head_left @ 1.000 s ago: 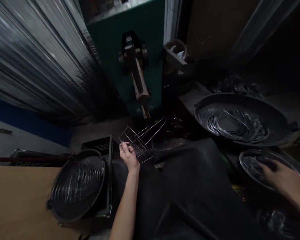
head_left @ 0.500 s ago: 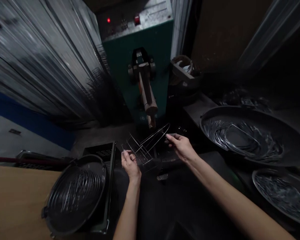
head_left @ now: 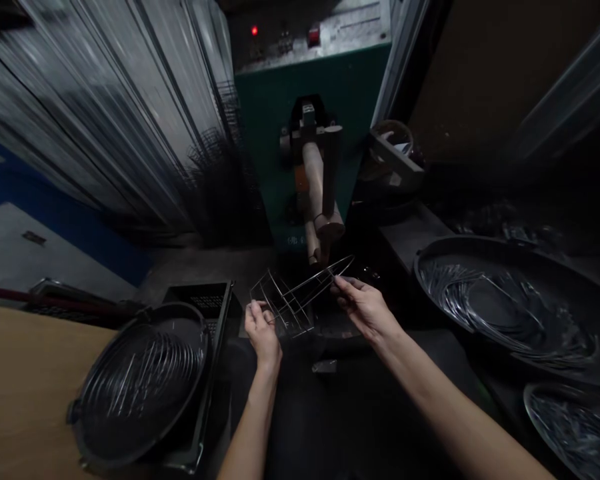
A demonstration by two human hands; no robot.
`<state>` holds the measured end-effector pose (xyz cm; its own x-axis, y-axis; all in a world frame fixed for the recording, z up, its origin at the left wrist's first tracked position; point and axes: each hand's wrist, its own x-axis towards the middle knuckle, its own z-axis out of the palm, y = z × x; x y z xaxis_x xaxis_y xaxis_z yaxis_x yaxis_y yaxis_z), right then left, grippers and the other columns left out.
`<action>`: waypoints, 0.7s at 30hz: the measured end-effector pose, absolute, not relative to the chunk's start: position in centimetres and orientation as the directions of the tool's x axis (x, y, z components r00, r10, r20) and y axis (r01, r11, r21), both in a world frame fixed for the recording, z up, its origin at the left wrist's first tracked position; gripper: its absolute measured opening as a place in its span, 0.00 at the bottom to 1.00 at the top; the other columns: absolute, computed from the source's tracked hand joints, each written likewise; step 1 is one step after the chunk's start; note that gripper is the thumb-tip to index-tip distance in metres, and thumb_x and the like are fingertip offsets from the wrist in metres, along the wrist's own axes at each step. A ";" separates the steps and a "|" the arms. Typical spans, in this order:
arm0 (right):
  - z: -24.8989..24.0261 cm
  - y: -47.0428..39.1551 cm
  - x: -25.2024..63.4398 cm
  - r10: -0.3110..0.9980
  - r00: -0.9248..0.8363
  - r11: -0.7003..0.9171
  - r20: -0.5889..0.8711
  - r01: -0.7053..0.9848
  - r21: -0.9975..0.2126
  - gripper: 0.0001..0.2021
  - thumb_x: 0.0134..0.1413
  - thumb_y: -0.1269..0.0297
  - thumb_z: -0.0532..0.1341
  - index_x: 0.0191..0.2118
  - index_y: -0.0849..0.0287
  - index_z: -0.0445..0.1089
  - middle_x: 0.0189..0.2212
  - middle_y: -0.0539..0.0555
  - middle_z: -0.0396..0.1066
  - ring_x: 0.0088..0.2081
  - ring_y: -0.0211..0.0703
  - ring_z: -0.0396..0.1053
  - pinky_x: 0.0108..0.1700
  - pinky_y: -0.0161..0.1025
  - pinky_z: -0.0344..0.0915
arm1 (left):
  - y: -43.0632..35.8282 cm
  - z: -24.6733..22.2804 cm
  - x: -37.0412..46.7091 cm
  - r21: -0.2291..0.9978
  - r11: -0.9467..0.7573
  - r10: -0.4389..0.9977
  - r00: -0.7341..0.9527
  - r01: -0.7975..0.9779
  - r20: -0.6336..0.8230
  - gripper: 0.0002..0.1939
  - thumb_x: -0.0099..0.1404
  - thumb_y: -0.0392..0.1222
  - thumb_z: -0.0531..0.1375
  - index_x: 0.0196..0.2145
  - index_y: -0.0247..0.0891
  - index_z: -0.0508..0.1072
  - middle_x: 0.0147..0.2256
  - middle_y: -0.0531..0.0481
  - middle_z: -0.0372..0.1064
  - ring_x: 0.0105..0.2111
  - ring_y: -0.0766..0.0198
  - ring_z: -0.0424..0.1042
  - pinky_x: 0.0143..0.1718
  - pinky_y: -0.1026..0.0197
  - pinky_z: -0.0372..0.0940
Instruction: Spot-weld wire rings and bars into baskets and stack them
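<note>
A small frame of bent metal wire (head_left: pixel 291 304) hangs between my two hands, just below and in front of the rod-like electrodes (head_left: pixel 325 220) of a green machine (head_left: pixel 260 127). My left hand (head_left: pixel 263 333) is closed on its left side, thumb and fingers pinching the wire. Farther right, my right hand (head_left: pixel 365 307) pinches the frame's rounded end between thumb and fingers. The frame is tilted, its curved end higher and to the right. Whether it touches the lower electrode I cannot tell.
On the left a round black pan (head_left: pixel 140 387) of curved wires rests on a dark crate (head_left: pixel 200 293). To the right stand a large dark pan (head_left: pixel 485 253) of bent wires and a smaller bowl (head_left: pixel 530 400) of short metal pieces. Dark wire mesh (head_left: pixel 220 160) leans behind.
The camera view has shifted, so the machine appears farther right. The wire frame has turned slightly in my hands, and both hands keep their pinch on it.
</note>
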<state>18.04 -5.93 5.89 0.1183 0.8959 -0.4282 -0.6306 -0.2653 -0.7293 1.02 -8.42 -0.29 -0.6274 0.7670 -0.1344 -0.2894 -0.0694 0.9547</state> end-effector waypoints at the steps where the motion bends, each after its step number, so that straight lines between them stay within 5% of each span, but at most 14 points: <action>1: 6.0 -5.9 18.0 0.892 0.118 -0.270 -0.436 -0.634 -0.724 0.20 0.18 0.66 0.78 0.24 0.64 0.74 0.25 0.50 0.71 0.26 0.31 0.68 0.20 0.22 0.59 | -8.3 -0.3 0.9 0.954 -0.076 0.769 -0.626 -0.288 -0.128 0.21 0.60 0.60 0.56 0.30 0.37 0.63 0.14 0.63 0.46 0.13 0.76 0.44 0.14 0.72 0.40; 13: 6.6 -4.9 17.4 0.869 0.122 -0.306 -0.479 -0.628 -0.716 0.09 0.32 0.75 0.72 0.23 0.63 0.73 0.24 0.51 0.71 0.25 0.32 0.68 0.20 0.24 0.59 | -7.8 0.7 0.3 0.937 -0.084 0.791 -0.595 -0.340 -0.145 0.19 0.60 0.57 0.57 0.28 0.37 0.63 0.15 0.63 0.44 0.14 0.77 0.45 0.15 0.72 0.40; 21: 6.9 -5.8 17.9 0.880 0.120 -0.309 -0.459 -0.589 -0.747 0.07 0.38 0.72 0.71 0.26 0.62 0.73 0.25 0.52 0.72 0.28 0.35 0.71 0.22 0.26 0.62 | -8.1 0.9 0.9 0.889 -0.048 0.767 -0.587 -0.455 -0.259 0.16 0.61 0.53 0.57 0.30 0.36 0.64 0.17 0.63 0.47 0.14 0.78 0.45 0.16 0.72 0.42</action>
